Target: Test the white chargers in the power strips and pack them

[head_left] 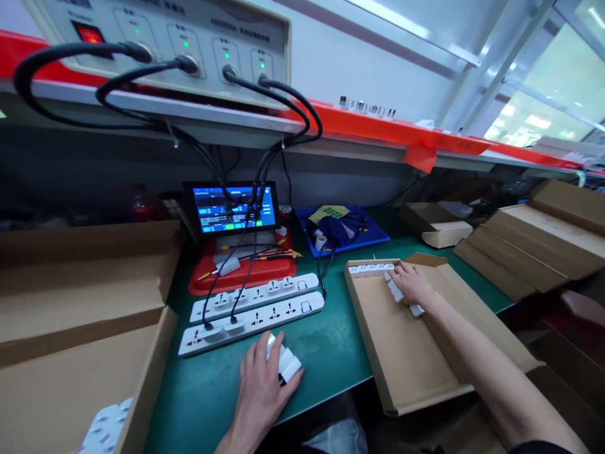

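My left hand (pixel 261 384) lies on the green mat, fingers curled over a white plug (pixel 286 364) near the front edge. Just beyond it two white power strips (pixel 255 310) lie side by side, with black test cables plugged into their left sockets. My right hand (pixel 410 283) reaches into a flat cardboard box (pixel 401 353) and grips a white power strip (pixel 399 293) held at a slant. Another white power strip (pixel 371 270) lies along the box's far wall.
A small screen (pixel 235 207) stands behind a red tray (pixel 246 271). A beige tester (pixel 179 38) sits on the shelf above. A blue tray (pixel 343 230) holds cables. Cardboard boxes (pixel 80 296) stand left and right; more power strips (pixel 106 429) show at lower left.
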`<action>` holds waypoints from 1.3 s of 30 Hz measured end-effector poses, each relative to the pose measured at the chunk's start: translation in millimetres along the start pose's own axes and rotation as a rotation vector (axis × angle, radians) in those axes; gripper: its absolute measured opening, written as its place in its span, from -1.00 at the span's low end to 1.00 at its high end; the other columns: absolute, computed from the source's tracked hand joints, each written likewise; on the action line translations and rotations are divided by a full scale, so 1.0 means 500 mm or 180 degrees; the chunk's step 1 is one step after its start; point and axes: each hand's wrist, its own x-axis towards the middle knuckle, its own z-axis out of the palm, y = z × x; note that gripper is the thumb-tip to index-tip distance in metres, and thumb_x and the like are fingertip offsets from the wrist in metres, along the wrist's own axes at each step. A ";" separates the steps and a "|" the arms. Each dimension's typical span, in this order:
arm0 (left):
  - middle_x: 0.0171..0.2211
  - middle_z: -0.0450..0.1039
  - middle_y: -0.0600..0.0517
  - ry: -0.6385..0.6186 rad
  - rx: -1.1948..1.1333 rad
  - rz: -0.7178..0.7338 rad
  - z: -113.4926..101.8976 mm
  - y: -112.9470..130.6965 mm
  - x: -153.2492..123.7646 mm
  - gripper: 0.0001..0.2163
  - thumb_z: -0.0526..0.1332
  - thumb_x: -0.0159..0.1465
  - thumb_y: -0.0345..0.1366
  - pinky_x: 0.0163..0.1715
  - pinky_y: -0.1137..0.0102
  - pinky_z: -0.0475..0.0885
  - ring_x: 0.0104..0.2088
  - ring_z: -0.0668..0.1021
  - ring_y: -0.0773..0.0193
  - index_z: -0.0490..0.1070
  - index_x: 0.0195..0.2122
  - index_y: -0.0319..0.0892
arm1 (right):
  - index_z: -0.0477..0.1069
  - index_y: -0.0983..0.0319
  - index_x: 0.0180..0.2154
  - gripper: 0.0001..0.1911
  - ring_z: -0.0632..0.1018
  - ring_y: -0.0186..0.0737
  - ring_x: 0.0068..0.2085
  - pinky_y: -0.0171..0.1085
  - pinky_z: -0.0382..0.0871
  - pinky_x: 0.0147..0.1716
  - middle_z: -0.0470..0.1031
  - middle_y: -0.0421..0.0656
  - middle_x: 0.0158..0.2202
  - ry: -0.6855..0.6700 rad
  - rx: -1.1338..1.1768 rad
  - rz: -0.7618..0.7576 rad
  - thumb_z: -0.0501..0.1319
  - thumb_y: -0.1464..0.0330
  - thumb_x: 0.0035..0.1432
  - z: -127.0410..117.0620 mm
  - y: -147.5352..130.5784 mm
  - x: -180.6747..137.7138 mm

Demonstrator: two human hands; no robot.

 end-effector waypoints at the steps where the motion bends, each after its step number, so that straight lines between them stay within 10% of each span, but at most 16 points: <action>1: 0.36 0.32 -0.33 -0.0005 -0.0001 -0.0008 0.000 0.001 0.001 -0.40 0.29 0.42 -0.04 0.14 -0.08 0.46 0.25 0.43 -0.26 0.35 0.42 -0.20 | 0.32 0.26 0.38 -0.01 0.36 0.26 0.23 0.03 0.25 0.15 0.42 0.18 0.26 0.0013 -0.0032 -0.0030 0.47 0.39 -0.12 -0.001 -0.002 0.001; 13: 0.37 0.36 -0.30 0.0000 -0.0227 0.0370 -0.050 -0.083 -0.011 -0.32 0.37 0.32 -0.06 0.18 -0.10 0.48 0.27 0.47 -0.26 0.36 0.44 -0.14 | 0.37 0.29 0.27 -0.14 0.40 0.24 0.16 0.05 0.25 0.15 0.43 0.18 0.22 0.0421 0.0115 0.0190 0.45 0.39 -0.12 -0.119 -0.063 -0.046; 19: 0.43 0.31 -0.25 -0.0341 -0.0422 0.0425 -0.075 -0.123 -0.044 -0.29 0.41 0.30 -0.10 0.26 -0.12 0.46 0.34 0.42 -0.26 0.32 0.46 -0.03 | 0.02 0.13 0.51 -0.01 0.36 0.31 0.32 0.17 0.33 0.28 0.26 0.13 0.36 0.1532 0.2303 -0.0102 0.36 0.18 0.14 -0.207 -0.378 -0.178; 25: 0.52 0.10 -0.34 -0.0567 -0.0499 0.0036 -0.090 -0.103 -0.049 -0.04 0.48 0.27 0.00 0.38 -0.22 0.32 0.46 0.26 -0.34 0.05 0.59 -0.10 | -0.08 0.09 0.55 0.12 0.43 0.36 0.31 0.27 0.44 0.26 0.27 0.15 0.33 0.1453 0.3082 -0.0126 0.44 0.15 0.13 -0.118 -0.645 -0.219; 33: 0.41 0.24 -0.39 -0.0545 -0.0673 0.0334 -0.139 -0.094 -0.013 -0.07 0.48 0.28 0.01 0.33 -0.21 0.38 0.37 0.37 -0.34 0.10 0.57 -0.15 | -0.06 0.01 0.59 0.01 0.47 0.41 0.30 0.32 0.50 0.21 0.32 0.16 0.35 0.1479 0.2820 -0.0860 0.39 0.12 0.29 -0.152 -0.591 -0.186; 39: 0.45 0.15 -0.44 -0.0140 -0.0649 0.0257 -0.142 -0.082 -0.028 -0.09 0.42 0.34 0.04 0.38 -0.24 0.31 0.43 0.31 -0.38 0.08 0.59 -0.21 | -0.07 0.02 0.61 0.03 0.38 0.47 0.38 0.41 0.42 0.28 0.20 0.18 0.43 0.2234 0.3192 -0.0478 0.40 0.16 0.29 -0.188 -0.604 -0.194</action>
